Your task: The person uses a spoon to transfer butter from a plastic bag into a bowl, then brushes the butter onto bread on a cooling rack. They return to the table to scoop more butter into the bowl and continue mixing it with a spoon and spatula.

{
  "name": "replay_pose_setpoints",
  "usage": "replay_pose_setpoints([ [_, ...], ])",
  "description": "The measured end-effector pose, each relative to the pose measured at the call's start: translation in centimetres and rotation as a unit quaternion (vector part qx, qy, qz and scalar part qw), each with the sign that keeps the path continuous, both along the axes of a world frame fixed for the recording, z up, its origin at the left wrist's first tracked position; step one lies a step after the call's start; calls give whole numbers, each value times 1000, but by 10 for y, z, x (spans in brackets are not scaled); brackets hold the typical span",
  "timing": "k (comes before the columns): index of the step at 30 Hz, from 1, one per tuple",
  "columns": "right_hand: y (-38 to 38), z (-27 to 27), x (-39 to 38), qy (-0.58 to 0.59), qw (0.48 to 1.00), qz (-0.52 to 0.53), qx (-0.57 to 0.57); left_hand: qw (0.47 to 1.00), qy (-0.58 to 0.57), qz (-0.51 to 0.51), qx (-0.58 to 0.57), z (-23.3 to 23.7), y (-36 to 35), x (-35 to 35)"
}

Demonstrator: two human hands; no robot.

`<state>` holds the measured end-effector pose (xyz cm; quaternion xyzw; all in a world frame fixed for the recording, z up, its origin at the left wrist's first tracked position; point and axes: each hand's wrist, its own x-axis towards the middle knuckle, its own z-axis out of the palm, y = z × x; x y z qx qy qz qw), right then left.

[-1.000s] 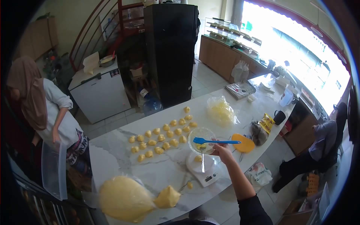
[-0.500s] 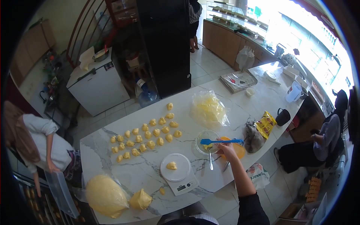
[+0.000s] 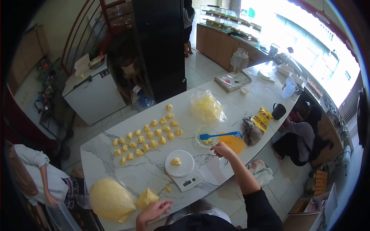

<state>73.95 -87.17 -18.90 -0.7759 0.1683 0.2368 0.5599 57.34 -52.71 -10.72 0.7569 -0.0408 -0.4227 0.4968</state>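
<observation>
My right hand (image 3: 222, 149) is closed in a pinch at the near rim of a glass bowl (image 3: 197, 145), on a spoon mostly hidden by the fingers. A blue silicone brush (image 3: 219, 135) lies across the bowl, its handle over an orange dish (image 3: 236, 145). My left hand (image 3: 157, 210) is open, fingers stretched, just in front of a lump of yellow dough (image 3: 146, 198). Between the hands, a white kitchen scale (image 3: 189, 181) carries one small dough piece (image 3: 175, 161). A smaller dough bit (image 3: 168, 188) lies beside the scale.
Rows of dough pieces (image 3: 145, 147) cover the left-middle counter. A large bagged dough mass (image 3: 110, 200) sits at the near left. Behind the bowl lies a plastic bag (image 3: 208, 107); a yellow packet (image 3: 262, 119) and black mug (image 3: 278, 111) stand right. Other people are at both sides.
My right hand has come down from the brush handle to the spoon. My left hand has entered beside the dough lump. The person at right has bent down.
</observation>
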Motion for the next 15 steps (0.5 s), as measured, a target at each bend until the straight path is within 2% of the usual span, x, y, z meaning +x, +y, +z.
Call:
replay_pose_setpoints([
  [1, 2, 6, 3, -23, 995, 8, -101, 998, -58, 17, -17, 13, -14, 17],
  [2, 2, 9, 7, -26, 994, 7, -107, 992, -116, 37, -35, 24, -26, 34],
  [4, -2, 9, 13, -130, 930, 96, -331, 947, -282, 62, -138, 17, -50, 73],
  [5, -5, 7, 15, -158, 908, 118, -371, 941, -289, 96, -148, 26, -66, 92],
  [6, -7, 10, 15, -157, 906, 122, -374, 926, -322, 102, -170, 26, -81, 114],
  [7, -8, 14, 17, -137, 910, 144, -363, 915, -369, 64, -146, 29, -98, 137],
  [9, -11, 19, 21, -123, 913, 169, -351, 864, -449, 21, -225, 25, -143, 178],
  [11, -15, 19, 24, -121, 921, 184, -321, 827, -539, -72, -145, 14, -190, 215],
  [12, -16, 20, 25, -158, 903, 219, -334, 835, -533, -102, -94, -3, -219, 234],
  [13, -19, 10, 29, -141, 911, 200, -332, 841, -524, -130, -44, -21, -247, 249],
  [14, -23, 8, 29, -198, 892, 227, -336, 851, -501, -152, 48, -30, -274, 258],
  [15, -30, -13, 39, -163, 892, 247, -341, 855, -469, -172, 139, -39, -296, 266],
])
